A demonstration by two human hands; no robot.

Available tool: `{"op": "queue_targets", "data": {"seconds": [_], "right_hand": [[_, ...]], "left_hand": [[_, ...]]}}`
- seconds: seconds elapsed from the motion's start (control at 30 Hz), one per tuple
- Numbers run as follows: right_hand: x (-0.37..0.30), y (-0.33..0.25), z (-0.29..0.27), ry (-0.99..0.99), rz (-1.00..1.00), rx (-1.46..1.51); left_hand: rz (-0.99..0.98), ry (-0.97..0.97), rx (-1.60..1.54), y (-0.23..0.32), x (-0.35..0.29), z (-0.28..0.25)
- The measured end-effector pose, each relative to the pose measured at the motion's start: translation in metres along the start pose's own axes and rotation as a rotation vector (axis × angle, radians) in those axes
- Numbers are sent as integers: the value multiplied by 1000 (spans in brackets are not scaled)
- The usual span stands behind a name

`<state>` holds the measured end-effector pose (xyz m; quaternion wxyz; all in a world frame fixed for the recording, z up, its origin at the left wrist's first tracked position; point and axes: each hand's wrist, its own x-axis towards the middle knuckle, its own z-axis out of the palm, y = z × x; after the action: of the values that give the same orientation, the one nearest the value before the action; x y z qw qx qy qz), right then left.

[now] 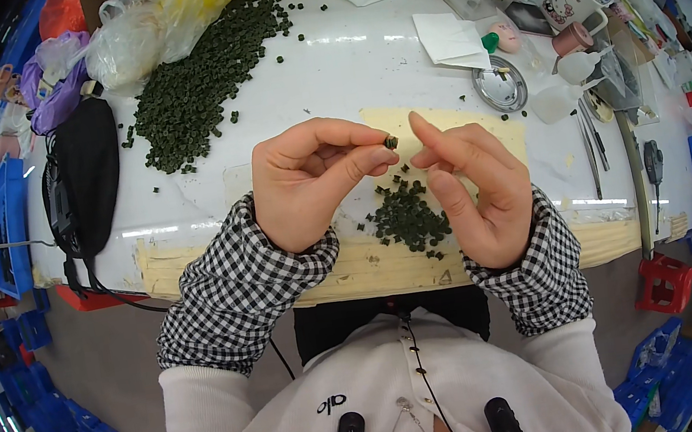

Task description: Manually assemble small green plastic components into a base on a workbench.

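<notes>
Between the thumb and forefinger of my left hand [307, 182] is a small dark green part [391, 142], with a lighter, brassy spot on it. Just to its right, my right hand [487, 189] has its fingers apart, and nothing shows in them. Below both hands, a small pile of dark green parts [407, 217] lies on the table. A much larger heap of what look like the same parts [197, 82] spreads over the far left of the white table [327, 70]. Checked sleeve covers reach to both wrists.
Plastic bags [136, 47] and a black pouch [91, 175] lie at the left. Toward the right are a round metal dish [499, 86], white tissue [450, 41], squeeze bottles [557, 102], tweezers [589, 149] and a mug [571, 3]. Yellowish tape [329, 286] covers the front edge.
</notes>
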<state>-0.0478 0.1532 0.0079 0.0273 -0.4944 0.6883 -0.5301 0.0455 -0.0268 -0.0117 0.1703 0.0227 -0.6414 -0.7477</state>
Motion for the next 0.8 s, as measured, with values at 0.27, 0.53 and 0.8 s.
{"op": "queue_targets", "data": {"seconds": [0.27,0.53,0.8], "right_hand": [[-21,13,-37,270,166,-467],[-23,22,-33,187,227,-394],[-26,24,-31,217,297,-258]], "left_hand": [[38,-37,21,-1,-1,1],[16,-41,36,-2,-1,3],[34,-47,26,-3,-2,4]]}}
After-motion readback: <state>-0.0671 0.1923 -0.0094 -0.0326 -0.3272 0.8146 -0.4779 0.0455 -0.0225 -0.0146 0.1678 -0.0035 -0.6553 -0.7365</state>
